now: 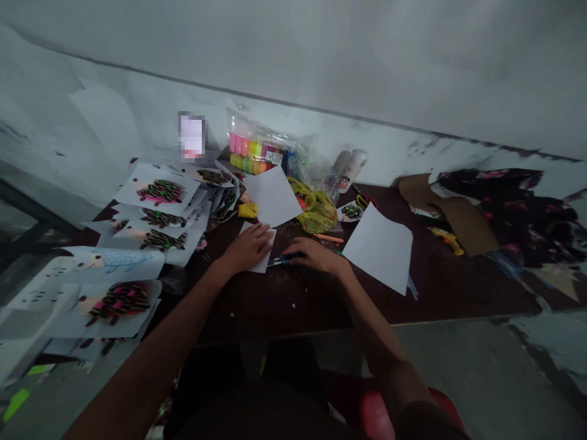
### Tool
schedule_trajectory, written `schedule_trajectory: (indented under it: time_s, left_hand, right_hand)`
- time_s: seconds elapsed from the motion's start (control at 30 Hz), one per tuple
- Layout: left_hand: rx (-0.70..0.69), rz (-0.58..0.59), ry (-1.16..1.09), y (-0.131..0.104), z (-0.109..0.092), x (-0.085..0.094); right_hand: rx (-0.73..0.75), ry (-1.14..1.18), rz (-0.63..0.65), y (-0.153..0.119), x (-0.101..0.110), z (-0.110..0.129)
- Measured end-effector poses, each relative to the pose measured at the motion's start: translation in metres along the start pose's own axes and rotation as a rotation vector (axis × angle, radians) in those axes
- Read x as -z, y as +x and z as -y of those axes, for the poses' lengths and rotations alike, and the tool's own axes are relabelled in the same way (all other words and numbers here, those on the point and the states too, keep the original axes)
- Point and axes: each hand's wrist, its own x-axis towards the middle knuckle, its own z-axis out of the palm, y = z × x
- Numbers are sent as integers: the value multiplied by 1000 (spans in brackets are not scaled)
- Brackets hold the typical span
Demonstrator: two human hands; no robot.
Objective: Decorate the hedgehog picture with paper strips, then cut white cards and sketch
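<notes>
A small white paper (263,261) lies on the dark table (257,311), and my left hand (249,247) rests flat over it with its fingers spread a little. Just to the right, my right hand (312,253) is curled round a dark blue tool (287,259), whose thin metal tip points left at the paper's right edge. The tool looks like scissors or a cutter; my fingers hide part of it. Behind my left hand is a larger white sheet (274,195), with a yellow piece (247,210) beside it.
Stacked hedgehog pictures (160,191) fill the left side. At the back are a bag of coloured clay pots (252,154), a yellow net bag (318,211) and a white bottle (352,171). Rightward lie a white sheet (383,247), a yellow tool (447,239) and dark patterned cloth (518,214).
</notes>
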Motion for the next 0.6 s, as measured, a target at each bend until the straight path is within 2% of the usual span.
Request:
schedule_trajectory:
  time_s: [0.6]
  left_hand:
    - [32,-8,-7,-1,-2,0]
  right_hand:
    - [-31,81,50,-6,3,5]
